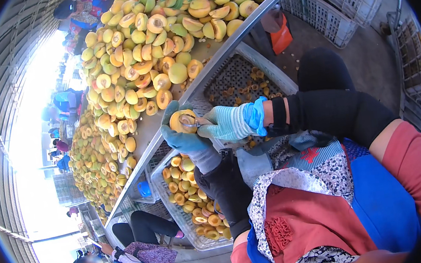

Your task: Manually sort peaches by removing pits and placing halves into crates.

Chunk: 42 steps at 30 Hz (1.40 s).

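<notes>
My left hand, in a blue-grey glove, cups a yellow peach half with its cut face up. My right hand, in a pale striped glove, grips a small metal tool whose curved end is at the fruit's centre. Just beyond them is a long metal-edged table heaped with peach halves. A plastic crate of pitted halves lies left of my forearms; another crate with scraps and pits sits beneath my hands.
Stacked white crates stand at upper right, near an orange bag. A co-worker in striped clothing sits at lower left; more people are along the table's far side under a curved roof.
</notes>
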Available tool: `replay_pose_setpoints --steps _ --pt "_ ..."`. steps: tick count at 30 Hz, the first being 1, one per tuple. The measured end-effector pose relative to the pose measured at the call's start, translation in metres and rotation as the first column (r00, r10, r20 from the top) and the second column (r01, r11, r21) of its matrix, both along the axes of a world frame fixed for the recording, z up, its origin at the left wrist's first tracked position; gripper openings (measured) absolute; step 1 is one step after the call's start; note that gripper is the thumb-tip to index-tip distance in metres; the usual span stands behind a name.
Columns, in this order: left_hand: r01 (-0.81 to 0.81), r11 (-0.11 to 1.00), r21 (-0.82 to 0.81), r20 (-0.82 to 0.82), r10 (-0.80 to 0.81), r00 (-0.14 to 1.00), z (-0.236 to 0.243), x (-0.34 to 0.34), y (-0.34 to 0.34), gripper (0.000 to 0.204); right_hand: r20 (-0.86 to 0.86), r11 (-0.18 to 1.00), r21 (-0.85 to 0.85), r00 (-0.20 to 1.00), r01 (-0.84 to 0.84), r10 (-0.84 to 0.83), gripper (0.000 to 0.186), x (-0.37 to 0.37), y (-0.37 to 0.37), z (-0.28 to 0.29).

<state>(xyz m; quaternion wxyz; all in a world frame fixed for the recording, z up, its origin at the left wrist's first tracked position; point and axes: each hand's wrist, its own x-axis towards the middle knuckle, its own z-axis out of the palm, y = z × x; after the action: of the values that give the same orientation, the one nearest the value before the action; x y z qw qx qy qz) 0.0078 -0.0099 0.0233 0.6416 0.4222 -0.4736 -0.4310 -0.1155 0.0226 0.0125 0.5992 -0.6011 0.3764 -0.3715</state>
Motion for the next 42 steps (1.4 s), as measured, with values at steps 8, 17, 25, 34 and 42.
replay_pose_setpoints --steps 8,17,25,34,42 --pt "0.124 0.992 0.025 0.022 -0.125 0.992 0.007 0.005 0.001 0.058 -0.193 0.983 -0.181 0.979 0.028 -0.064 0.036 -0.006 0.004 -0.001" --pt "0.247 0.969 0.019 -0.222 -0.237 0.946 0.008 0.005 0.009 0.056 0.011 0.901 0.391 0.980 -0.186 0.197 0.040 -0.010 0.017 0.021" --pt "0.071 0.996 0.062 0.129 -0.078 0.989 -0.004 0.008 0.000 0.051 -0.001 0.939 0.318 0.991 -0.127 0.134 0.043 -0.005 0.016 0.006" --pt "0.103 0.988 0.118 0.225 -0.128 0.966 -0.001 0.001 0.004 0.056 -0.097 0.951 0.287 0.985 -0.113 0.146 0.037 0.000 0.010 -0.015" --pt "0.338 0.938 0.075 -0.226 -0.314 0.922 -0.011 0.012 0.002 0.052 0.604 0.507 0.573 0.750 -0.643 0.269 0.044 -0.009 0.009 -0.010"
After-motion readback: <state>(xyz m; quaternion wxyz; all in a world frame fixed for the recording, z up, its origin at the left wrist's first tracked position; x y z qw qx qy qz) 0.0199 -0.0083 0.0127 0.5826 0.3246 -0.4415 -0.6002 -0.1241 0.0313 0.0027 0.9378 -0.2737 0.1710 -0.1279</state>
